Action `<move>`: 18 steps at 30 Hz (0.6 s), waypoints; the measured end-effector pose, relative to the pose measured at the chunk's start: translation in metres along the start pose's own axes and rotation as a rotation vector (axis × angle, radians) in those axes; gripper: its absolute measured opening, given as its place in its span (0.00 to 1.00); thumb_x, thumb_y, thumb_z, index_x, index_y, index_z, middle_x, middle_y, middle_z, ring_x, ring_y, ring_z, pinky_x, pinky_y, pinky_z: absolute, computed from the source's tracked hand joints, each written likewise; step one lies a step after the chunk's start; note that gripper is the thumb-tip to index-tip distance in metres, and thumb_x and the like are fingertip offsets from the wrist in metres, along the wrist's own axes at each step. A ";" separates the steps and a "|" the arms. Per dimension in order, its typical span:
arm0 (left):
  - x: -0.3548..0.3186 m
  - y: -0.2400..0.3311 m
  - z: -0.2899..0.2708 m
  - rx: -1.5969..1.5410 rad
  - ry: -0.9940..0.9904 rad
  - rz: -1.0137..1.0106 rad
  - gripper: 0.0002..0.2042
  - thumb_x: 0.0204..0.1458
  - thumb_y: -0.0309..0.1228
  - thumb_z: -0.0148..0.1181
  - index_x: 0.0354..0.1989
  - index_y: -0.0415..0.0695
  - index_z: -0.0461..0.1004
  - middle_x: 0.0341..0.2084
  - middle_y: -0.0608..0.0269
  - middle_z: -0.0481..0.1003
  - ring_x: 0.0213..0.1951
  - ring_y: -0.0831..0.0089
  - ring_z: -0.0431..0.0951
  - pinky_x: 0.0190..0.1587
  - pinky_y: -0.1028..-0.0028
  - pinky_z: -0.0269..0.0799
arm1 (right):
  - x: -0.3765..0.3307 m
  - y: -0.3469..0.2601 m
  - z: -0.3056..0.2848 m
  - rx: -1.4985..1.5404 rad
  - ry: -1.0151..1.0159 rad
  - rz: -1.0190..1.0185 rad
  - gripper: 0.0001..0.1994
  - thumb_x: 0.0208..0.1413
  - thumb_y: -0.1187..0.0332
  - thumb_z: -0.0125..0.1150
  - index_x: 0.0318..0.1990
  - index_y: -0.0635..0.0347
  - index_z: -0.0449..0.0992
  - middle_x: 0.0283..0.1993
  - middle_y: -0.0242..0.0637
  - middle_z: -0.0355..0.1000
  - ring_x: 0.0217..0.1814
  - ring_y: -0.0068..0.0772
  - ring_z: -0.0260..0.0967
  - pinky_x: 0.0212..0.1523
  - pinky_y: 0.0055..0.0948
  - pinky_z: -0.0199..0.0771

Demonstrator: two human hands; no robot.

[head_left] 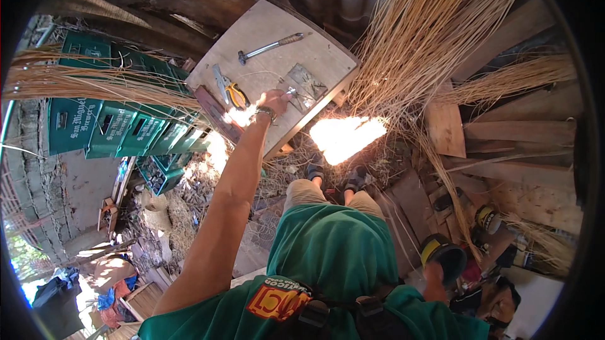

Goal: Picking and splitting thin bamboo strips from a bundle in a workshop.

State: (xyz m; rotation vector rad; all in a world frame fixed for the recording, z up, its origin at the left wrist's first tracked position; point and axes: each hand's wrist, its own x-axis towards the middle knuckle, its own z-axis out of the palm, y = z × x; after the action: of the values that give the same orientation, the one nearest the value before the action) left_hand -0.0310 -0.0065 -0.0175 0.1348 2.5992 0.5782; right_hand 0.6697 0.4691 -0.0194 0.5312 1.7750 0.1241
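The left hand [275, 99] reaches across the desk [261, 28], its grip narrowed on a small metal piece [292, 92] beside the yellow-handled pliers [234, 94]. The piece looks light, stiff and sharp-edged; best pinched by its edges. Whether the right hand [435, 275] holds anything cannot be told.

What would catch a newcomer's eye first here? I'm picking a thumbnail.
The person's left hand stretches out onto a pale wooden board, beside yellow-handled pliers and a metal hammer. Long straw-coloured reed bundles fan across the upper right, and dark green plastic crates line the left.
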 end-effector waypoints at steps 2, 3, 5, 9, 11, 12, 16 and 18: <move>-0.001 0.004 -0.001 -0.026 -0.028 -0.001 0.18 0.56 0.45 0.54 0.27 0.42 0.76 0.17 0.62 0.76 0.24 0.69 0.77 0.33 0.68 0.71 | -0.081 0.046 0.015 0.156 -0.100 0.242 0.15 0.54 0.62 0.52 0.43 0.61 0.78 0.46 0.50 0.73 0.51 0.48 0.71 0.51 0.44 0.71; 0.001 0.003 0.003 -0.039 -0.016 -0.020 0.18 0.56 0.45 0.54 0.27 0.41 0.76 0.18 0.62 0.76 0.25 0.70 0.77 0.33 0.68 0.71 | -0.088 0.062 0.028 0.154 -0.099 0.260 0.15 0.54 0.62 0.52 0.43 0.61 0.78 0.46 0.50 0.73 0.51 0.48 0.71 0.51 0.44 0.71; 0.002 -0.004 0.003 -0.019 0.013 -0.001 0.20 0.55 0.47 0.53 0.29 0.41 0.75 0.18 0.58 0.76 0.26 0.67 0.77 0.34 0.66 0.71 | -0.087 0.084 0.052 0.210 -0.039 0.261 0.16 0.52 0.61 0.55 0.42 0.65 0.77 0.43 0.53 0.73 0.50 0.52 0.71 0.50 0.46 0.71; -0.035 -0.007 0.010 -0.011 0.334 -0.038 0.25 0.57 0.51 0.47 0.34 0.37 0.75 0.32 0.41 0.76 0.38 0.50 0.77 0.42 0.56 0.70 | 0.022 0.007 0.035 0.449 0.336 0.129 0.17 0.52 0.64 0.56 0.48 0.62 0.71 0.41 0.52 0.73 0.45 0.57 0.71 0.45 0.49 0.70; -0.102 0.043 0.000 -0.109 0.208 -0.136 0.22 0.56 0.49 0.52 0.31 0.38 0.74 0.27 0.46 0.76 0.32 0.53 0.77 0.37 0.60 0.71 | -0.002 -0.098 -0.101 0.728 0.346 -0.043 0.18 0.56 0.52 0.50 0.46 0.51 0.77 0.39 0.49 0.74 0.44 0.55 0.71 0.43 0.47 0.70; -0.134 0.071 -0.004 -0.255 0.108 -0.119 0.20 0.55 0.47 0.55 0.32 0.38 0.74 0.27 0.48 0.76 0.32 0.55 0.77 0.36 0.62 0.71 | -0.028 -0.140 -0.170 0.692 0.362 -0.145 0.15 0.54 0.56 0.52 0.39 0.55 0.77 0.33 0.48 0.74 0.38 0.53 0.70 0.41 0.46 0.70; -0.222 0.103 0.058 -0.622 -0.028 0.471 0.16 0.55 0.42 0.57 0.36 0.39 0.75 0.26 0.59 0.75 0.29 0.72 0.73 0.34 0.72 0.68 | -0.072 -0.235 -0.315 0.702 0.615 -1.047 0.10 0.54 0.59 0.56 0.29 0.56 0.75 0.28 0.42 0.72 0.31 0.48 0.70 0.45 0.44 0.69; -0.249 0.100 0.065 -0.760 -0.171 0.520 0.15 0.56 0.40 0.57 0.36 0.39 0.76 0.26 0.61 0.74 0.29 0.74 0.71 0.35 0.73 0.68 | -0.115 -0.247 -0.381 0.728 0.310 -1.154 0.10 0.55 0.60 0.57 0.33 0.57 0.76 0.29 0.41 0.73 0.31 0.41 0.72 0.42 0.38 0.73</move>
State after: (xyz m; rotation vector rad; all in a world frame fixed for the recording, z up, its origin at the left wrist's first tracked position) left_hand 0.2196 0.0607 0.0785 0.5777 2.0014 1.6037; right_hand 0.2609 0.2754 0.1001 -0.1009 2.1506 -1.3286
